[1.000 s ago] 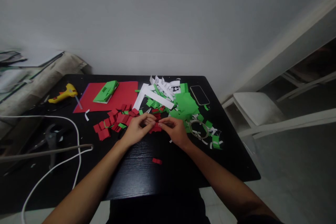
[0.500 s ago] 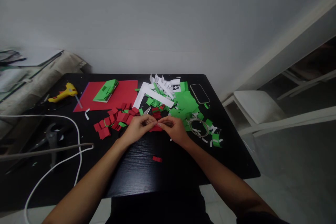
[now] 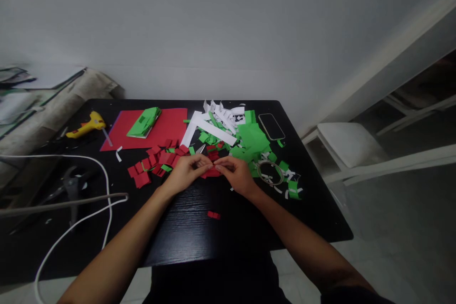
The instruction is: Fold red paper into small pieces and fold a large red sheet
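My left hand (image 3: 188, 172) and my right hand (image 3: 237, 174) meet over the middle of the black table, thumbs and fingertips pinched close together. Between the fingertips is a small piece of red paper (image 3: 213, 171), mostly covered by the fingers. More red paper lies just behind it. To the left of my left hand spreads a pile of folded red paper pieces (image 3: 153, 164) with a few green bits. One small folded red piece (image 3: 213, 215) lies alone nearer the table's front edge. Scissor tips (image 3: 201, 149) poke out beyond my left hand.
Green paper (image 3: 252, 140) and white strips (image 3: 213, 130) heap behind the hands. A phone (image 3: 271, 127) and a round ring (image 3: 270, 172) lie right. Left are a yellow glue gun (image 3: 87, 125), red sheet (image 3: 171, 123), green folded stack (image 3: 144, 122), pliers-like tool (image 3: 73, 190) and white cable (image 3: 109, 206).
The fingertips have shifted only slightly around the red paper. Everything on the table stays in place; the view has moved a touch.
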A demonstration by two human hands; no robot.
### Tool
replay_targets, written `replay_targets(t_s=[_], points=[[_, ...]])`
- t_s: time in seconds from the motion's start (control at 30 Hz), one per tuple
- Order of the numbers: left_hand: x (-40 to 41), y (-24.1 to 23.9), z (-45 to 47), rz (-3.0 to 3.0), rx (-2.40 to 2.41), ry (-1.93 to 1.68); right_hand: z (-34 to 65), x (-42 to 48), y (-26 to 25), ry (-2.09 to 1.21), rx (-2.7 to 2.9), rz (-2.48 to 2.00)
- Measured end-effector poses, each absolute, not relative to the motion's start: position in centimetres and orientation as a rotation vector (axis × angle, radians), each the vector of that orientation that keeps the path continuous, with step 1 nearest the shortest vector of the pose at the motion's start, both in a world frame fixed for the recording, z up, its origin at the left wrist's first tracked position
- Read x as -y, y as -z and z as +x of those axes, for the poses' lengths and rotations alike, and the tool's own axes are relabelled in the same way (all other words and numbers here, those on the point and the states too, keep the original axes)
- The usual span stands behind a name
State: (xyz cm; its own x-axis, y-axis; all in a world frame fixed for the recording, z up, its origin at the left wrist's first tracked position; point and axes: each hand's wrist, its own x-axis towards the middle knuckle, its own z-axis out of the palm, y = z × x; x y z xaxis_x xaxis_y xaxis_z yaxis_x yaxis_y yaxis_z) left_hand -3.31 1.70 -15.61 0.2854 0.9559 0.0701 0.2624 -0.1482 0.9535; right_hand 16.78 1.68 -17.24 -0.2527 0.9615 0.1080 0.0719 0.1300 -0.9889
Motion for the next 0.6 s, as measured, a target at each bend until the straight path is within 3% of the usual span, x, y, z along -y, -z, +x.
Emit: replay_targets(t_s=[0.6], points=[[-1.5,14.8,-3.1,1.553,-1.145,-0.994,16.8,-1.2,16.4,-0.979,1.689,-0.986]])
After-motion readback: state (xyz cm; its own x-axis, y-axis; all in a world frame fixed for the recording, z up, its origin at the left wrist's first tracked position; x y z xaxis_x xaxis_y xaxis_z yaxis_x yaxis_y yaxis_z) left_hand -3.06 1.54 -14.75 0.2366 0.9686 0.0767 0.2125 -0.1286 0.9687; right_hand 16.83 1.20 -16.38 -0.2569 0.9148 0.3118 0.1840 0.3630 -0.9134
